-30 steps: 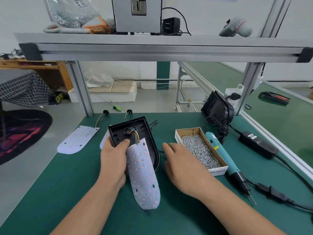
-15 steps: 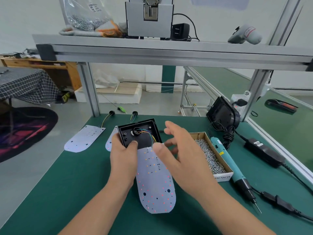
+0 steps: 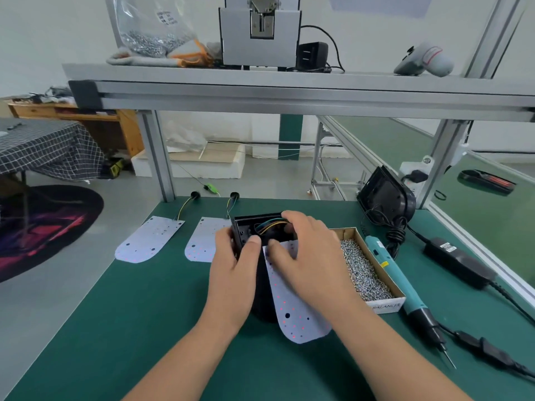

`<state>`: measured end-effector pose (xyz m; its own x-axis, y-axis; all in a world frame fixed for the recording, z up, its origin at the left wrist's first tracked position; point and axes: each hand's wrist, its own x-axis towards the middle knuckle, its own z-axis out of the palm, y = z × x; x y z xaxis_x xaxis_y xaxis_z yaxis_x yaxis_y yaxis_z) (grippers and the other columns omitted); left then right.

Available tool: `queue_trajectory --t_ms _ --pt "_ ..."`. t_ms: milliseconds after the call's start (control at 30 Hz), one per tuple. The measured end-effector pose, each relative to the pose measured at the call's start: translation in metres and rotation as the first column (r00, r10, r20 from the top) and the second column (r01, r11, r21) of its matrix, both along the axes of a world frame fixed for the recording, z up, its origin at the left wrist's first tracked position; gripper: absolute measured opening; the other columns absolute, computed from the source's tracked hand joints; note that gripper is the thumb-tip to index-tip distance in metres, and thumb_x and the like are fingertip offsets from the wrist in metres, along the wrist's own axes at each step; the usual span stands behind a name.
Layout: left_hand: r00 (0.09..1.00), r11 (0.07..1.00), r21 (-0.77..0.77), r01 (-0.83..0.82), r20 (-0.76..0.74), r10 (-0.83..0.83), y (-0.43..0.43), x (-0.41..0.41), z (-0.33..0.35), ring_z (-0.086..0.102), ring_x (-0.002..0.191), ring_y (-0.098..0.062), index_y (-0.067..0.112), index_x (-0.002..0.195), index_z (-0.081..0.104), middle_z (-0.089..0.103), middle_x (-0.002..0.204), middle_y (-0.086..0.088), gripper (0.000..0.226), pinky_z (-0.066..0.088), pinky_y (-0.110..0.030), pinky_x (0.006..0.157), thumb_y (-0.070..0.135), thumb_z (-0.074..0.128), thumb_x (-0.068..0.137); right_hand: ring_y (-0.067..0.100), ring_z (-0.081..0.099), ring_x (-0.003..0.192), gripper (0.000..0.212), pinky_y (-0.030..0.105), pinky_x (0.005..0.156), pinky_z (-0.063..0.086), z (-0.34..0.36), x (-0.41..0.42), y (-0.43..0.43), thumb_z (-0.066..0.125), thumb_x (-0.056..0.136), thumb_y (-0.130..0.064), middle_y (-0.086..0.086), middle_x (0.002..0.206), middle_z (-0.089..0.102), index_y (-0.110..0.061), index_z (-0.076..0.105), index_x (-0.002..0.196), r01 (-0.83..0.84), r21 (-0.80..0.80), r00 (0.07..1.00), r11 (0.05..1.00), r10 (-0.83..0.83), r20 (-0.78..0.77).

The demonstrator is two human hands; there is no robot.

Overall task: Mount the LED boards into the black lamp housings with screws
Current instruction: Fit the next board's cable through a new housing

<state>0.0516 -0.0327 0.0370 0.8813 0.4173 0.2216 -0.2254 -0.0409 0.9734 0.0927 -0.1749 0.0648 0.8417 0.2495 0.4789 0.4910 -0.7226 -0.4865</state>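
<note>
Plainly, the head view, the only one here, shows the work at an early stage: no board is fastened yet. The left hand (image 3: 234, 273) grips the housing (image 3: 246, 230) at its left side, fingers curled round the wall and thumb laid on the near rim, holding it on the desk (image 3: 144, 328). The right hand (image 3: 309, 256) reaches over the open housing, its thumb on the top end of the board (image 3: 292, 316) and its fingers curled down over the wires (image 3: 269, 227). It seems to pinch that end, though the fingertips are hidden. The board is not seated. It lies askew across the housing, and its rounded end sticks out past the near edge toward the person. The wires run from it into the housing, so they probably need tucking in before it will drop flat. No screw is in either hand. The screws (image 3: 362, 270) sit heaped in the box (image 3: 385, 306) just right of the hands, and the driver (image 3: 390, 273) lies untouched beside the box. Two spare boards (image 3: 150, 240) lie flat at the desk's far left, their leads running to the back edge. A second housing (image 3: 382, 195) leans at the far right. By this showing, seating, screwing and those further units are all left to do.
</note>
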Motion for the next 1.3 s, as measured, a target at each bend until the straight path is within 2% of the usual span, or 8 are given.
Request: queue_trajectory --t_ms 200,333,500,733,933,1033,1167,1300 --pt "0.996 0.986 0.165 0.0 0.085 -0.015 -0.006 -0.004 -0.003 0.062 0.116 -0.013 0.048 0.111 0.057 0.065 0.117 0.011 0.018 0.049 -0.034 0.093 0.055 0.056 0.094 0.02 0.058 0.09 0.033 0.045 0.087 0.041 0.005 0.005 -0.001 0.068 0.091 -0.055 -0.011 0.094 0.068 -0.025 0.062 0.103 0.073 -0.015 0.98 0.997 -0.069 0.187" --pt "0.993 0.974 0.225 -0.022 0.115 -0.004 -0.008 -0.006 -0.003 0.059 0.115 -0.005 0.046 0.117 0.053 0.06 0.118 0.017 0.025 0.046 -0.022 0.091 0.057 0.053 0.096 0.017 0.051 0.076 0.027 0.036 0.072 0.036 0.011 0.003 -0.002 0.072 0.088 -0.045 -0.008 0.082 0.065 -0.022 0.059 0.092 0.012 0.038 0.974 0.999 -0.02 0.227" --pt "0.988 0.976 0.219 0.024 0.143 -0.056 -0.011 -0.009 0.001 0.065 0.108 -0.005 0.05 0.117 0.051 0.067 0.115 0.021 0.022 0.047 -0.011 0.082 0.058 0.053 0.097 0.015 0.046 0.087 0.02 0.037 0.073 0.045 0.009 -0.005 0.005 0.071 0.083 -0.026 -0.004 0.084 0.071 -0.017 0.073 0.101 -0.073 0.115 0.963 0.991 0.04 0.268" --pt "0.988 0.98 0.197 -0.021 0.155 -0.009 -0.012 -0.008 -0.005 0.066 0.107 -0.005 0.053 0.116 0.051 0.069 0.114 0.023 0.016 0.048 -0.011 0.08 0.053 0.052 0.1 0.009 0.057 0.093 0.019 0.041 0.089 0.049 0.01 -0.002 0.001 0.069 0.089 -0.036 -0.015 0.097 0.075 -0.029 0.071 0.107 -0.049 0.159 0.992 0.986 0.03 0.12" --pt "0.986 0.969 0.246 -0.02 0.166 -0.022 -0.011 -0.007 -0.006 0.065 0.112 -0.005 0.055 0.118 0.048 0.067 0.118 0.024 0.018 0.048 -0.012 0.083 0.062 0.048 0.102 0.011 0.06 0.089 0.023 0.037 0.088 0.044 0.011 -0.002 0.01 0.063 0.09 -0.05 -0.015 0.093 0.071 -0.033 0.07 0.103 -0.016 0.054 0.996 0.998 0.011 0.09" --pt "0.986 0.968 0.252 -0.011 0.166 -0.032 -0.01 -0.007 -0.006 0.065 0.115 -0.005 0.055 0.12 0.048 0.067 0.12 0.024 0.019 0.048 -0.011 0.085 0.063 0.046 0.103 0.01 0.06 0.084 0.03 0.041 0.088 0.046 0.011 -0.002 0.01 0.055 0.089 -0.057 -0.016 0.086 0.071 -0.032 0.071 0.097 -0.038 0.122 0.996 0.992 0.028 0.082" --pt "0.986 0.968 0.246 -0.04 0.165 -0.001 -0.009 -0.005 -0.005 0.065 0.109 -0.001 0.056 0.116 0.047 0.067 0.116 0.027 0.017 0.047 -0.008 0.081 0.062 0.045 0.101 -0.001 0.055 0.087 0.02 0.036 0.085 0.047 0.009 -0.005 0.007 0.061 0.091 -0.051 -0.022 0.083 0.069 -0.036 0.064 0.104 -0.052 0.237 0.988 0.97 0.016 0.153" --pt "0.985 0.966 0.256 -0.039 0.17 -0.005 -0.01 -0.007 -0.005 0.065 0.107 -0.004 0.06 0.114 0.046 0.066 0.114 0.026 0.015 0.047 -0.01 0.08 0.061 0.045 0.1 0.005 0.052 0.09 0.013 0.034 0.079 0.046 0.009 -0.006 0.007 0.066 0.092 -0.037 -0.018 0.083 0.071 -0.032 0.063 0.103 -0.067 0.249 0.992 0.966 0.037 0.124"
